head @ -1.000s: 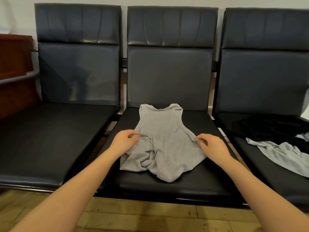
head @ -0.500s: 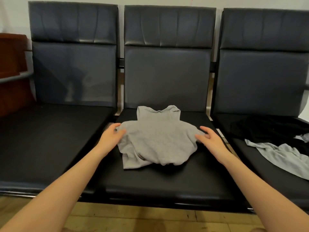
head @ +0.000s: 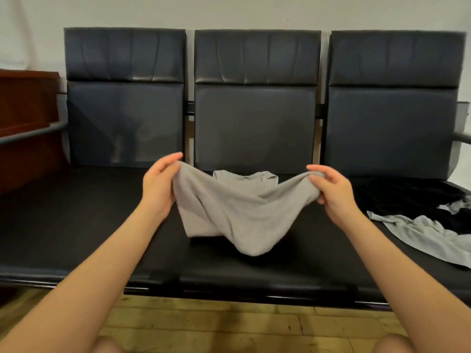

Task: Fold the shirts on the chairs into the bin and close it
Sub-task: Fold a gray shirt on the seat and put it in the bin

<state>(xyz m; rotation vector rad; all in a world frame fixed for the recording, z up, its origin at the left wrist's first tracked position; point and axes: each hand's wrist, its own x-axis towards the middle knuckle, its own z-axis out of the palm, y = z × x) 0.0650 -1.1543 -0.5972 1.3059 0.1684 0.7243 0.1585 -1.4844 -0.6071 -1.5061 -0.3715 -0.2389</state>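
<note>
I'm facing what reads as a waiting room or public lobby rather than a home. Straight ahead, from ten o'clock to two o'clock, stands a row of three linked seats (head: pixel 254 118) in dark padded vinyl, joined by a black metal beam (the sort of gang seating found in clinics and stations). A grey tubular armrest (head: pixel 33 135) closes the row at nine o'clock. Behind is a plain pale wall (head: pixel 229 11); at nine o'clock, a reddish-brown wooden counter or cabinet (head: pixel 28 118). Underfoot at six o'clock runs a worn wooden plank floor (head: pixel 229 324).
</note>
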